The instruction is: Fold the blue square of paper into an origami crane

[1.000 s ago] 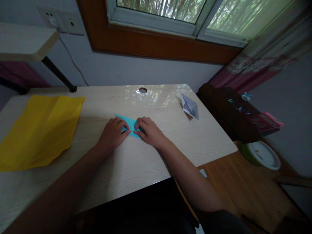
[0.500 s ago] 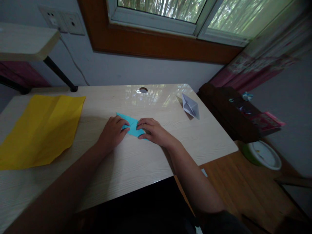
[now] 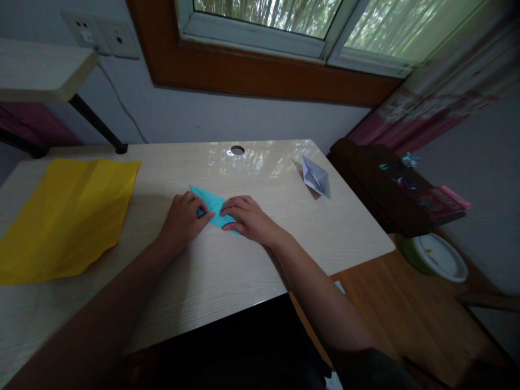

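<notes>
A folded sheet of light-blue paper (image 3: 214, 204) lies on the pale wood-grain table (image 3: 227, 265) between my two hands. My left hand (image 3: 184, 216) pinches its left edge, thumb and fingers closed on the paper. At the right part of the paper is my right hand (image 3: 247, 216), its fingers bent over the top and the thumb at the lower edge. Both hands cover parts of the sheet. A folded white paper boat (image 3: 316, 177) sits farther back on the right, apart from my hands.
A large yellow sheet (image 3: 73, 216) lies on the left of the table. Behind it stands a raised shelf (image 3: 44, 67) on black legs. A round cable hole (image 3: 238, 150) is near the back edge. On the floor at right is a white-and-green bin (image 3: 441, 257).
Both hands and the light-blue paper have shifted slightly left. The left fingers have curled in more at the paper's left edge, and a darker blue fold shows there.
</notes>
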`<state>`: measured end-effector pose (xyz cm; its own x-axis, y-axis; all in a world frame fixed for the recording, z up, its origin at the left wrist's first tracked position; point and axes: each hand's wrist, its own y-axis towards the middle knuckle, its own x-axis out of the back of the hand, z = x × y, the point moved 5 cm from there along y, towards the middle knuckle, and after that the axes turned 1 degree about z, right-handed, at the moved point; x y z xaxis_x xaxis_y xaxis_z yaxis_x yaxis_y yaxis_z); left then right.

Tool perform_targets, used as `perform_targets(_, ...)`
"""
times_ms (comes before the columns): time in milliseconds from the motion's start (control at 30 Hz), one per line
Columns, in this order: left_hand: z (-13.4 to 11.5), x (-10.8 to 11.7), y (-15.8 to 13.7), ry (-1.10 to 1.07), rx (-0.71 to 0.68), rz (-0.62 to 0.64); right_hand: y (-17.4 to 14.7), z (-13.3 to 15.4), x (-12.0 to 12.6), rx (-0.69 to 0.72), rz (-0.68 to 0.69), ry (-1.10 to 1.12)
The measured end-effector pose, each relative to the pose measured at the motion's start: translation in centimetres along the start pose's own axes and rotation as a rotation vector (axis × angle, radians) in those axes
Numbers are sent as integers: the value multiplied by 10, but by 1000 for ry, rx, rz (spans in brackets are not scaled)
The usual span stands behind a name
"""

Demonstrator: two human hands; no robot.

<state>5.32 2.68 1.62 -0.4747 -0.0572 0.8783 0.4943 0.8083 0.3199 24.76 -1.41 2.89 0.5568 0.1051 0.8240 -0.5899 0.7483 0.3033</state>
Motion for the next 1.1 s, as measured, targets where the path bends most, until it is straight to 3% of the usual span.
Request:
perform_targets(233, 1, -1, 0, -9, 13, 20, 2, -3, 3, 42, 9, 98)
perform_targets(1100, -1, -2, 1, -26, 14, 12, 2, -2, 4, 42, 48, 67)
